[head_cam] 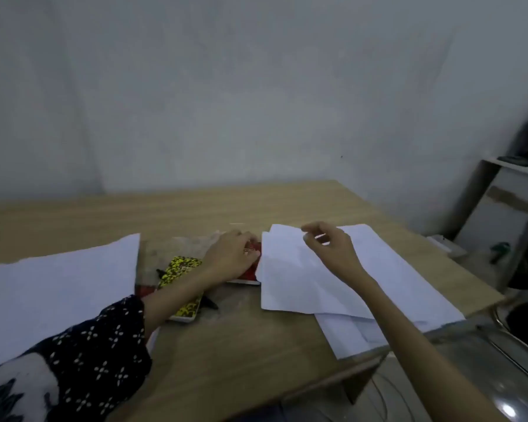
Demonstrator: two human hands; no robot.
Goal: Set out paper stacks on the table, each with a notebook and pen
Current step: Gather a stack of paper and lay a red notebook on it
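1. The left hand point(230, 254) lies palm down on a red notebook point(252, 263), fingers curled over its far edge; its grip is closed on that notebook.
2. The right hand point(333, 248) hovers just above the right paper stack point(378, 269), fingers loosely curled, thumb and forefinger near each other with nothing between them; its grip is released.
3. The red notebook lies on the wooden surface point(241, 345), its right edge tucked against, perhaps slightly under, the left edge of the right paper stack.
4. The right paper stack spreads out beneath the right hand's grip and on toward the person, its sheets fanned unevenly, the near corner overhanging the surface edge.
5. Nearer the person than the left hand's grip, under the left forearm, lies a yellow-and-black patterned notebook point(182, 269); a dark pen point(209, 303) lies just beside it.
6. Well to the left of the left hand's grip sits the left paper stack point(58, 284), partly covered by the dark patterned sleeve point(98, 354).
7. No container shows on the surface.
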